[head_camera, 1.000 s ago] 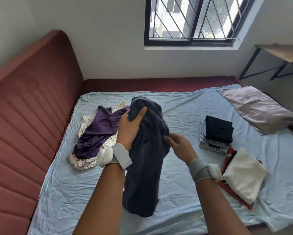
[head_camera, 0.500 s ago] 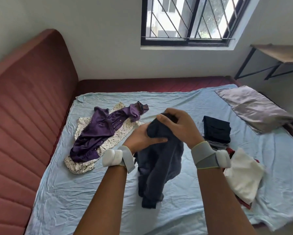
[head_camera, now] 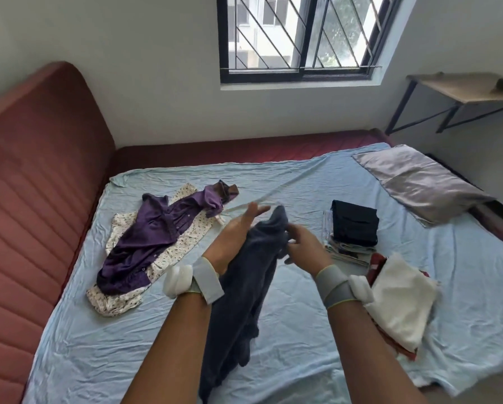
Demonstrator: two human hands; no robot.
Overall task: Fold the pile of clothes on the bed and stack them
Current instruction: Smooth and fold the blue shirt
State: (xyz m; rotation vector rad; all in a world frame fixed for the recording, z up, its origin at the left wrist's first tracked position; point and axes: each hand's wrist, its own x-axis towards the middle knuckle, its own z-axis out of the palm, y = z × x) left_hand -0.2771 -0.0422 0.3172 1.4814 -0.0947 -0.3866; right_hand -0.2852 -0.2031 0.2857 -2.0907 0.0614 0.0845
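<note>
Two stacks (head_camera: 353,228) (head_camera: 398,301) (three garments loose (head_camera: 244,287) (head_camera: 154,237) (head_camera: 119,298))

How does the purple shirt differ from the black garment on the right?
The purple shirt lies spread out and crumpled; the black garment is folded into a neat rectangle. The purple shirt rests on a floral garment on the left; the black garment tops a small stack on the right. Both lie untouched on the sheet.

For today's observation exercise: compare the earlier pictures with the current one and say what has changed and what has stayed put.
The left hand has let go of the top of the dark grey fleece garment and now lies flat-fingered behind it. The right hand has dropped from on top to grip its upper edge. The purple satin shirt and folded black garment stayed put.
</note>
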